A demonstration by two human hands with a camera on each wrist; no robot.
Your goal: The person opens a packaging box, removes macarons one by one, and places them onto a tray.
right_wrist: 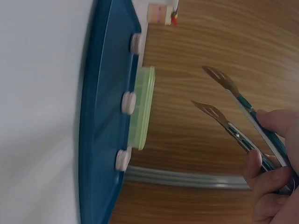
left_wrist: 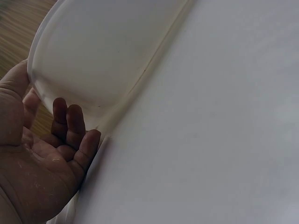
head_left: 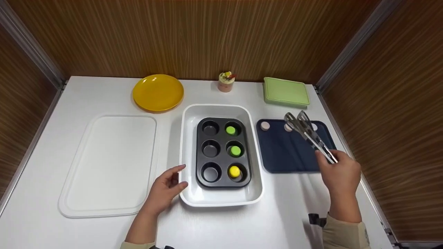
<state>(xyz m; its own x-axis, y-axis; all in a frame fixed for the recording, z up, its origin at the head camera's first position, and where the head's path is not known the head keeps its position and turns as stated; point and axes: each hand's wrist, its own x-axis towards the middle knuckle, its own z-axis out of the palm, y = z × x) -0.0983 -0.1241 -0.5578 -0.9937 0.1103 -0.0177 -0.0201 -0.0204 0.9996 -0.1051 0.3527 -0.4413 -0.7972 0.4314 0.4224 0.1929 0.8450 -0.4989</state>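
Tongs (head_left: pixel 306 134) of shiny metal, with slotted, spoon-like ends, are firmly gripped by the right hand (head_left: pixel 341 173); these ends stand apart in the air. Beyond this hand and to its left lies a flat navy tray (head_left: pixel 287 155) with rounded corners, and three pale discs (right_wrist: pixel 129 102) with ridged sides sit along its far edge.

The left hand (head_left: pixel 163 191) holds the near rim of a deep, glossy white basin (head_left: pixel 216 204), with thumb and index finger over the edge. Inside, to the right of this hand, rests a dark muffin tin (head_left: pixel 222 152) with six smooth round cups; its right column contains two green discs (head_left: pixel 235 150) and one yellow disc (head_left: pixel 234 171).

To the left of the left hand, a white rectangular board (head_left: pixel 110 162) with raised border lies on the worktop (head_left: pixel 277 228). Farther from both hands are a round yellow plate (head_left: pixel 157 91), a creamy dessert cup (head_left: pixel 225 83) and a light green box (head_left: pixel 286 91).
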